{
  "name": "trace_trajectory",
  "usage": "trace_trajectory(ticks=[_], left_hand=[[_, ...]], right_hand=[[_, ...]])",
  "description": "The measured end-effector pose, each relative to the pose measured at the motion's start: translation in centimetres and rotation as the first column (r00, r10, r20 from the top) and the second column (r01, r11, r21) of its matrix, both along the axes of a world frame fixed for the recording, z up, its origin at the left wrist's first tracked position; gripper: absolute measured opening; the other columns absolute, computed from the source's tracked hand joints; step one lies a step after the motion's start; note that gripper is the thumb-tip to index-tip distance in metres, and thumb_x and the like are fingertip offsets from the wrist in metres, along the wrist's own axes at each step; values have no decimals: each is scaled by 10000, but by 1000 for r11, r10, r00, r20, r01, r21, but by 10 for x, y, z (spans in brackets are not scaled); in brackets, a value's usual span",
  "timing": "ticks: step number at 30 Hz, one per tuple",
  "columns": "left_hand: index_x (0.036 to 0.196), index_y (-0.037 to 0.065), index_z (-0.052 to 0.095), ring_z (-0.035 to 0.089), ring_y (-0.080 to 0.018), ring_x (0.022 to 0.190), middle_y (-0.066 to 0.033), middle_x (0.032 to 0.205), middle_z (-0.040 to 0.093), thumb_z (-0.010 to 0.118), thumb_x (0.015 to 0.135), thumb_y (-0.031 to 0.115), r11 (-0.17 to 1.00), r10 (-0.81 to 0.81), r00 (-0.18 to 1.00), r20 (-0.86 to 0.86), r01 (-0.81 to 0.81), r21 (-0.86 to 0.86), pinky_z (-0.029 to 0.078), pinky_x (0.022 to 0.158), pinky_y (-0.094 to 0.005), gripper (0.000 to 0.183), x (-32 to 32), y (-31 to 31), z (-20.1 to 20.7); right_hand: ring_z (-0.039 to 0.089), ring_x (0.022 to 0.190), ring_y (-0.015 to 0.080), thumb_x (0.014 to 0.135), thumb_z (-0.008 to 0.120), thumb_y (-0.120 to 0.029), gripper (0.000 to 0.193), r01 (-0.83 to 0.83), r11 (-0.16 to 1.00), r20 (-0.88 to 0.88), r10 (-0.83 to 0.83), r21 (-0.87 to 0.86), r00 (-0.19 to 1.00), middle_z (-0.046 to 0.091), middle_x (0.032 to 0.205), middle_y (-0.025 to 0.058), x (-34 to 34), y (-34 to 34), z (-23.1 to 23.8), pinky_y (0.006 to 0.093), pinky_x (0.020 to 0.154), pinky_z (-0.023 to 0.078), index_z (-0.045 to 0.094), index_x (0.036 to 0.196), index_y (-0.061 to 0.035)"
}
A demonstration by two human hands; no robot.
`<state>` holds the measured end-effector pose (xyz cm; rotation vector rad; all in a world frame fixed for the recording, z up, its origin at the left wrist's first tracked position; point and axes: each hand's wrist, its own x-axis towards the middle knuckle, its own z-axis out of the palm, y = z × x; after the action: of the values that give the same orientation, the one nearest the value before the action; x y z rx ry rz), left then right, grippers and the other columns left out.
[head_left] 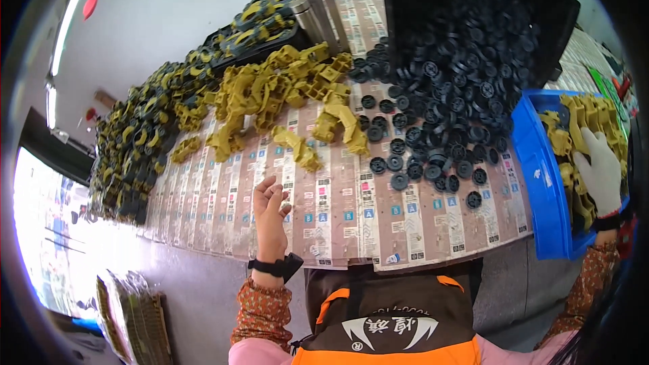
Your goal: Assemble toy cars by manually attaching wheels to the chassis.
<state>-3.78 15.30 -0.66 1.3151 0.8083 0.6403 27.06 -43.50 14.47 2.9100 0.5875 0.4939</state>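
L hand (270,211): bare, raised over near part of surface (324,213), palm side partly turned in, fingers loosely curled & slightly apart. Nothing held. Nearest items: loose yellow parts beyond fingertips, no contact seen.

R hand (599,174): white glove, reaching into blue bin (539,182) at R end of surface. Fingers extended over the yellow parts (587,113) in bin; can't tell whether clamped on one, as contact pts are hidden.

Yellow parts, 2 locations: (1) blue bin, filled to approx. rim level; (2) yellow pile (247,91), L-centre of surface, heaped at rear w/ a few singles lying nearer the front.

Black wheels (466,94): large qty, centre-R. Most in black bin (408,7), which is tilted w/ open side twd wearer; remainder spread on surface in front, incl. one wheel (473,199) set apart nearest the front edge.

Far L: yellow-black units (138,138) stacked high along L edge; more units in black tray (287,39) at rear. Metal post (326,10) upright next to tray.

Wearer: patterned sleeves (262,311), dk wristband (269,268) on L, brown/orange apron (405,304). Wrapped bundle (135,314) below surface, lower L.
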Motion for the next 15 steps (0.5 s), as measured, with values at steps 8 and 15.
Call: trace_trajectory(ticks=[8,15], left_hand=[[1556,158,302,586,-197,1052,-92,1313,577,705,1002,321,999,-13,979,-203,20,32,525,842,-369,703,58,35,-6],[1544,39,196,626,-334,1171,-262,1344,543,854,883,191,997,49,995,-85,-44,62,568,922,-468,945,131,74,-44]], right_hand=[[664,1226,372,995,694,-220,701,78,997,144,-75,-9,987,517,1550,211,-4,8,-3,424,1004,549,396,1620,-115],[641,1297,355,1072,615,-233,542,-13,1000,319,10,6,948,555,1538,200,-57,45,23,412,1040,533,481,1573,-74]])
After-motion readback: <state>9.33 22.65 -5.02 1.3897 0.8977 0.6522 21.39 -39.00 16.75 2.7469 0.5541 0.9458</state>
